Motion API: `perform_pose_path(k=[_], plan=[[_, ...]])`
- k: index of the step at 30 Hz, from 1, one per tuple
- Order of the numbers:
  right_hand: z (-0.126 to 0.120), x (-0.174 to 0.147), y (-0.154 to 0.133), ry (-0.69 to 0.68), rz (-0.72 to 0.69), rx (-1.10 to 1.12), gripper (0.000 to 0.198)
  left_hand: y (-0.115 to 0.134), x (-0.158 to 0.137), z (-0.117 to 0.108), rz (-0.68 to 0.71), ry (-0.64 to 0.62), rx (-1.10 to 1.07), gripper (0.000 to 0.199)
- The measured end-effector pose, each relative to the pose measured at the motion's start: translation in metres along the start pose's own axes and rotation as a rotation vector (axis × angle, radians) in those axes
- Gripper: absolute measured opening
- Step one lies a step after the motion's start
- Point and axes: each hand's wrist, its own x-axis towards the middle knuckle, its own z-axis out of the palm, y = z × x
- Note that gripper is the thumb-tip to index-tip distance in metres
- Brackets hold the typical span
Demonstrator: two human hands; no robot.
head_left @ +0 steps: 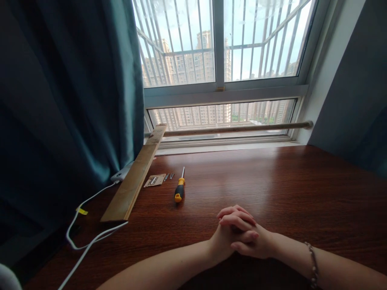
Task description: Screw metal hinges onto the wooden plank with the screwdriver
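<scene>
Dark reddish-brown wood-grain tabletop [287,177] spans the work area below a window [220,48]; bars and tall buildings are visible through the glass. At far left, a blue-green curtain [121,80] hangs down to the table level. A white cable [70,231] loops over the surface, with a yellow tag [82,211] near the bend. One end of the cable meets a white device [121,174], which is partly hidden behind a wooden board [133,181]. The board extends obliquely from the near left toward the window; its far end overlaps the left portion of a horizontal rail [242,129].

Immediately right of the board lies a flat brown card [155,181] with small metal items on it. Several loose screws [171,176] lie at its right edge. Next to the right is a screwdriver [179,189] with a yellow-and-black handle; it lies flat, handle toward the person, shaft toward the window.

At near center, well apart from the screwdriver, the left hand [225,239] and right hand [261,243] are clasped together, fingers interlaced. A bracelet [313,262] encircles the right forearm near the wrist.
</scene>
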Motion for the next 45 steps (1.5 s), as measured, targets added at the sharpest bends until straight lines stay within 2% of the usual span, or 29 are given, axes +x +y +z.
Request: perform_pose_path(k=[2,4,6,9,12,14,16,17,18,20,23,24,27,29,30,34,37,41,45], plan=[[0.003,0.002,0.001,0.038,0.064,0.060,0.044,0.012,0.008,-0.004,-0.116,-0.005,-0.064,0.028],[0.006,0.008,0.002,0.154,0.201,0.173,0.042,0.027,0.021,-0.013,-0.369,-0.085,-0.065,0.032],[0.006,0.019,0.002,0.293,0.328,0.345,0.047,0.043,0.036,-0.028,-0.539,-0.203,-0.042,0.052],[-0.003,0.043,-0.001,0.387,0.424,0.625,0.057,0.068,0.060,-0.065,-0.569,-0.222,0.087,0.059],[-0.007,0.073,-0.006,0.403,0.458,0.716,0.052,0.087,0.083,-0.117,-0.570,-0.086,0.217,0.067],[0.003,0.096,-0.008,0.373,0.477,0.750,0.039,0.094,0.094,-0.158,-0.486,0.103,0.410,0.061],[0.028,0.125,-0.008,0.266,0.549,0.854,0.041,0.097,0.100,-0.201,-0.390,0.379,0.623,0.055],[0.045,0.142,-0.006,0.212,0.591,0.891,0.046,0.098,0.100,-0.221,-0.384,0.503,0.726,0.051],[0.063,0.160,-0.004,0.196,0.620,0.900,0.048,0.097,0.098,-0.240,-0.389,0.613,0.835,0.046],[0.103,0.198,0.002,0.273,0.687,0.854,0.041,0.095,0.089,-0.276,-0.431,0.774,1.030,0.037],[0.157,0.249,0.013,0.429,0.802,0.585,0.024,0.090,0.066,-0.322,-0.627,0.857,1.280,0.034],[0.173,0.262,0.017,0.443,0.866,0.549,0.027,0.088,0.058,-0.335,-0.732,0.859,1.384,0.035],[0.211,0.281,0.028,0.464,1.001,0.488,0.052,0.083,0.035,-0.366,-0.879,0.918,1.443,0.035],[0.229,0.280,0.033,0.547,0.884,0.431,0.053,0.077,0.021,-0.381,-0.971,0.920,1.451,0.037],[0.235,0.277,0.034,0.545,0.813,0.408,0.052,0.073,0.015,-0.387,-1.013,0.917,1.454,0.038],[0.242,0.265,0.035,0.380,0.608,0.362,0.046,0.054,-0.002,-0.402,-1.145,0.876,1.440,0.042],[0.236,0.262,0.032,0.341,0.589,0.353,0.044,0.041,-0.009,-0.407,-1.207,0.861,1.413,0.048],[0.230,0.264,0.028,0.346,0.598,0.394,0.040,0.033,-0.010,-0.411,-1.255,0.914,1.381,0.058],[0.236,0.268,0.035,0.363,0.602,0.481,0.039,0.033,-0.009,-0.416,-1.264,0.932,1.349,0.053]])
